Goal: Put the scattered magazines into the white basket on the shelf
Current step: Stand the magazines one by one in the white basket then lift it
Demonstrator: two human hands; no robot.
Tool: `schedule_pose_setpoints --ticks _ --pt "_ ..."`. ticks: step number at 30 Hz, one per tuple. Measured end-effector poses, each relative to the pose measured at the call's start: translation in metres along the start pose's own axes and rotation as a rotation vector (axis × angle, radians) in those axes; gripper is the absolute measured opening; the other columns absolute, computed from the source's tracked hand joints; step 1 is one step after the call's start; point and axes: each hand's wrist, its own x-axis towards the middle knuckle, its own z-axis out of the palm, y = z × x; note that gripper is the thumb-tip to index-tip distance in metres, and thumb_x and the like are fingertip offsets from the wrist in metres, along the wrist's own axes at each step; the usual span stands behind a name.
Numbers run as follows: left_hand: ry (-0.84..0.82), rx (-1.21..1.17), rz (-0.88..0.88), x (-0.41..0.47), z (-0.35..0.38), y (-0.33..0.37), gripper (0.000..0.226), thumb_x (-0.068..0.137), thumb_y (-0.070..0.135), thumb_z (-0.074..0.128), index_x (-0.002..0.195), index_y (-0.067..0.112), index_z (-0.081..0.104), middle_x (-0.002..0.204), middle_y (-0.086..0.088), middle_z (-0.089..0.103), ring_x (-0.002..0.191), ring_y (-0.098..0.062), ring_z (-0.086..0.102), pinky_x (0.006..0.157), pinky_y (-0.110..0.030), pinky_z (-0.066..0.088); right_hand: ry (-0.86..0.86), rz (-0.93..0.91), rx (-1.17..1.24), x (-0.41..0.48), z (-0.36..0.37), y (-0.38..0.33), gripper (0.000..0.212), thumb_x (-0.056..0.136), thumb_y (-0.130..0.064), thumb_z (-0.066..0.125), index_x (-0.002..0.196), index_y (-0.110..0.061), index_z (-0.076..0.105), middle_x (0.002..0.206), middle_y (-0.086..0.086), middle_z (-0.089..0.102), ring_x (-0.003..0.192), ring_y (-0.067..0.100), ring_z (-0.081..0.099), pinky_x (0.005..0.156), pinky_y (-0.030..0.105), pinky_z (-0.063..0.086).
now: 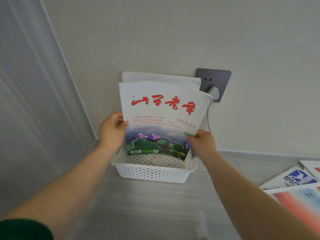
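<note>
Glossy paper, judged light and floppy: the magazine [161,122] is pinched at its side edges by the left hand [111,130] at nine o'clock and the right hand [201,144] at three, its foot inside the white basket [152,172].

Soft, even light fills the scene, fairly bright, with no hard shadows. The wall [173,32] reads flat off-white with a faint grey-green cast. Only a pale shadow lies on the shelf [147,205] under the front of the basket [152,172]. Above the basket, the white upper cover of the magazine [161,118] is nearly washed out; its red title stays clear, the small print smears. Wide-angle bending tilts the panel [34,84] left of the basket and swells the forearms [69,187] toward the lower corners. Right of the basket, the loose magazines [292,177] are blurred, the nearest pink one worst. The sleeve [22,229], far lower left of the basket, is dark and soft.
</note>
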Motion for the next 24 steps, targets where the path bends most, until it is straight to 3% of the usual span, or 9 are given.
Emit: schedule_pose_setpoints --ticks 2,5,8,10,12,14,17,20,24 --pt "0.046 0.009 -0.04 0.002 0.006 -0.007 0.021 0.083 -0.002 0.05 0.101 0.002 0.058 0.097 -0.007 0.061 0.087 -0.018 0.054 0.073 -0.023 0.041 0.023 -0.019 -0.014 0.003 0.002 0.002 0.024 0.075 0.002 0.044 0.063 -0.012 0.058 0.053 0.005 0.056 0.051 0.019 0.047 0.052 0.027 0.039" --pt "0.094 0.041 -0.04 0.005 0.014 -0.013 0.031 0.082 -0.001 0.051 0.112 0.006 0.054 0.117 -0.012 0.058 0.101 -0.024 0.056 0.084 -0.031 0.044 0.109 -0.05 0.015 0.005 0.005 -0.003 0.036 0.078 0.002 0.044 0.106 -0.014 0.059 0.083 0.003 0.065 0.065 0.018 0.056 0.052 0.021 0.04" --pt "0.08 0.064 -0.063 0.009 0.024 -0.015 0.053 0.086 0.004 0.049 0.135 0.01 0.03 0.142 -0.013 0.035 0.128 -0.026 0.038 0.108 -0.042 0.034 0.097 -0.07 0.079 0.008 0.012 -0.005 0.052 0.085 0.0 0.044 0.134 -0.014 0.034 0.125 0.005 0.054 0.099 0.022 0.055 0.074 0.021 0.04" --pt "0.034 0.042 -0.103 0.011 0.029 -0.014 0.057 0.089 0.006 0.043 0.14 0.014 0.017 0.148 -0.009 0.026 0.135 -0.024 0.028 0.111 -0.041 0.029 0.062 -0.085 0.122 0.009 0.017 -0.006 0.057 0.085 0.003 0.041 0.137 -0.015 0.027 0.119 0.002 0.048 0.096 0.017 0.048 0.069 0.022 0.04" --pt "-0.044 0.014 -0.086 0.012 0.035 -0.013 0.048 0.091 0.006 0.038 0.136 0.014 0.023 0.144 -0.007 0.034 0.13 -0.02 0.034 0.1 -0.031 0.039 0.033 -0.111 0.131 0.012 0.021 -0.006 0.056 0.083 0.007 0.038 0.133 -0.017 0.03 0.109 -0.001 0.044 0.092 0.017 0.048 0.056 0.015 0.039" --pt "-0.113 0.002 -0.06 0.014 0.039 -0.01 0.038 0.091 0.005 0.036 0.128 0.016 0.032 0.134 -0.005 0.045 0.115 -0.009 0.039 0.086 -0.021 0.037 0.002 -0.125 0.13 0.015 0.023 -0.007 0.056 0.081 0.01 0.037 0.13 -0.017 0.033 0.105 -0.002 0.046 0.089 0.019 0.049 0.048 0.01 0.038" --pt "-0.114 0.062 -0.072 0.02 0.041 -0.011 0.034 0.092 0.008 0.036 0.125 0.016 0.034 0.13 -0.006 0.047 0.112 -0.012 0.043 0.082 -0.025 0.035 -0.016 -0.145 0.157 0.017 0.028 -0.006 0.059 0.079 0.012 0.038 0.131 -0.016 0.03 0.102 -0.001 0.045 0.082 0.017 0.049 0.042 0.005 0.039" --pt "-0.14 0.166 -0.081 0.025 0.038 -0.015 0.034 0.091 0.012 0.039 0.124 0.015 0.033 0.132 -0.009 0.046 0.118 -0.025 0.046 0.084 -0.029 0.039 -0.007 -0.179 0.111 0.015 0.029 -0.006 0.058 0.079 0.009 0.042 0.13 -0.016 0.032 0.108 0.002 0.049 0.09 0.02 0.051 0.054 0.014 0.042" --pt "-0.126 0.097 -0.133 0.016 0.029 -0.012 0.057 0.088 0.012 0.049 0.136 0.018 0.021 0.14 -0.009 0.038 0.127 -0.025 0.04 0.102 -0.04 0.037 0.008 -0.142 0.005 0.016 0.024 -0.008 0.052 0.078 0.002 0.046 0.127 -0.013 0.036 0.125 0.012 0.051 0.109 0.031 0.052 0.087 0.039 0.05"
